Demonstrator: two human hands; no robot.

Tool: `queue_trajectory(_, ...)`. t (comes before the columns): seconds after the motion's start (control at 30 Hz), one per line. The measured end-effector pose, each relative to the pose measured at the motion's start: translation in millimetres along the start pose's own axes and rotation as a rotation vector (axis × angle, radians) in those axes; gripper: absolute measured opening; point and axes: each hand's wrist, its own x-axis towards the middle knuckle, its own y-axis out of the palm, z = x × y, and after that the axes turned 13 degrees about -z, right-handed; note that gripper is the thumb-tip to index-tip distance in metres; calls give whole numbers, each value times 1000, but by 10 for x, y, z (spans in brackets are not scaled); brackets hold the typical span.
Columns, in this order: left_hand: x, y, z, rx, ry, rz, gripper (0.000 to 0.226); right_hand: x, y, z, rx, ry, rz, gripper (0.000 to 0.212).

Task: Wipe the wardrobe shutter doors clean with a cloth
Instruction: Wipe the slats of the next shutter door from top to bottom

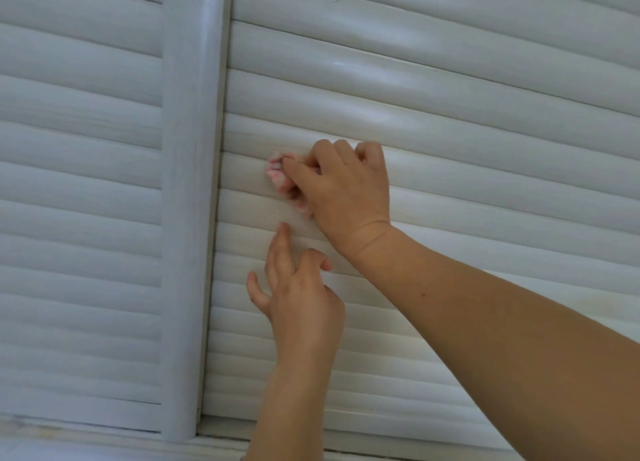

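Far left of both hands, the left shutter door [79, 190] shows pale grey-white slats running across, and next to it stands the rounded vertical frame post [194, 197] that divides the two doors.

Now the left hand [301, 297], coming up from the bottom edge on a bare forearm: back of the hand to the camera, fingers spread and relaxed. The index finger reaches upward with its tip on a slat, the thumb splays out toward the post, and the other fingers bend loosely. It holds nothing, simply resting fingertips on the right shutter door [450, 121].

Just above that index fingertip sits the cloth [277, 173], a small bunched wad, white with pink marks, pressed against the slats close beside the post. Only its left part shows; the rest is buried in the grip.

And the right hand [346, 190], arm stretching in diagonally from the lower right corner, wrist bent, knuckles up. Its fingers and thumb are curled tight around the cloth, clenching it against the door, directly above the left hand.

The slats to its right are glossy white with soft highlights.
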Motion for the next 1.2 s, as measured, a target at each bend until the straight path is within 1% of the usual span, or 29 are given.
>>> queue_trajectory(0.1, -38, 40, 48, 46, -32, -21, 43, -175, -44, -109, 8, -50, -62, 25)
queue_trajectory(0.2, -44, 39, 71, 81, -25, -14, 50, -556, -199, -338, 16, -125, -21, 24)
queue_trajectory(0.27, -21, 7, 68, 99, -19, 10, 62, -838, -355, -565, -36, -99, 14, 22)
queue_trajectory(0.33, 6, -40, 74, 137, -8, 49, 76, -1087, -506, -834, -124, -57, 57, 28)
queue_trajectory(0.43, 33, -89, 69, 194, 11, 97, 85, -1306, -660, -1110, -199, -25, 100, 30)
queue_trajectory(0.5, 42, -99, 58, 204, 0, 112, 87, -1284, -649, -1076, -189, 12, 85, 27)
queue_trajectory(0.57, 49, -93, 46, 209, -17, 113, 87, -1141, -539, -868, -145, 26, 42, 22)
queue_trajectory(0.67, 63, -90, 31, 216, -32, 84, 86, -833, -304, -458, -68, -2, -37, 15)
queue_trajectory(0.73, 79, -104, 8, 240, -32, 78, 86, -711, -212, -330, -50, -19, -76, 14)
queue_trajectory(0.8, 94, -131, -10, 270, -28, 96, 87, -752, -240, -387, -44, -33, -63, 15)
queue_trajectory(0.87, 105, -152, -7, 293, -17, 121, 91, -918, -357, -583, -67, -8, -5, 22)
queue_trajectory(0.97, 99, -168, 9, 308, -9, 155, 96, -1258, -606, -947, -130, 127, 128, 38)
queue_trajectory(1.0, 95, -166, 8, 311, -9, 165, 97, -1355, -690, -1047, -150, 195, 153, 38)
queue_trajectory(1.03, 95, -164, 1, 316, -6, 173, 98, -1430, -767, -1122, -173, 273, 162, 34)
queue_trajectory(1.1, 88, -156, -18, 333, -5, 191, 98, -1532, -855, -1180, -209, 453, 143, 28)
queue_trajectory(1.2, 86, -150, -35, 349, -4, 206, 97, -1511, -763, -1014, -271, 791, 50, 31)
